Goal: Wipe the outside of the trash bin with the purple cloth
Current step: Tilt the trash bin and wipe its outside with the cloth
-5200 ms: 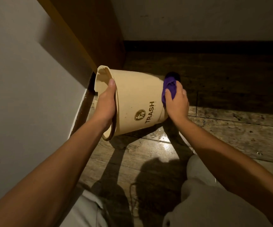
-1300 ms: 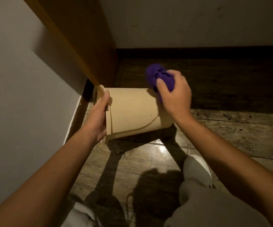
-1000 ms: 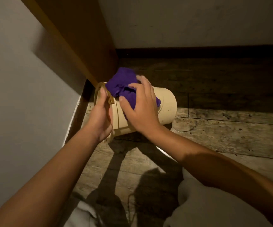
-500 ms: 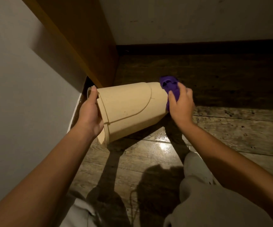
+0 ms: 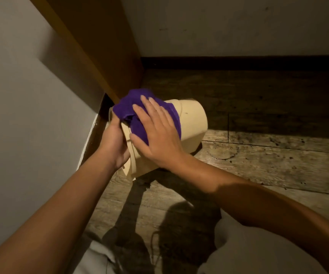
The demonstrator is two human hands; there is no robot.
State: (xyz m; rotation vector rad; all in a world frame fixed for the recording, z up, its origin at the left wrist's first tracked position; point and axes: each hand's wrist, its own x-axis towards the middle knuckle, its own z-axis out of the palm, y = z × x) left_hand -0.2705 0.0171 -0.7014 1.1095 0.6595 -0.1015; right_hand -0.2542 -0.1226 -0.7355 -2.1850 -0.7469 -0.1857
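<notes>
The beige trash bin [image 5: 193,123] is tipped on its side above the wooden floor, its rim toward me and its base pointing away to the right. My left hand [image 5: 113,144] grips the rim at the bin's left edge. My right hand [image 5: 157,135] lies flat, fingers spread, pressing the purple cloth [image 5: 129,108] onto the upper side of the bin near the rim. The cloth covers part of the rim and touches my left fingers.
A grey wall [image 5: 31,115] rises on the left and a brown wooden panel [image 5: 100,46] stands close behind the bin. Dark skirting [image 5: 238,62] runs along the back wall. Worn floorboards [image 5: 268,165] stretch to the right. My light-trousered knees [image 5: 248,250] are at the bottom.
My right hand has slid the cloth from the bin's base end back to the rim end and flattened on it. The bin has turned, its base now swung further right.
</notes>
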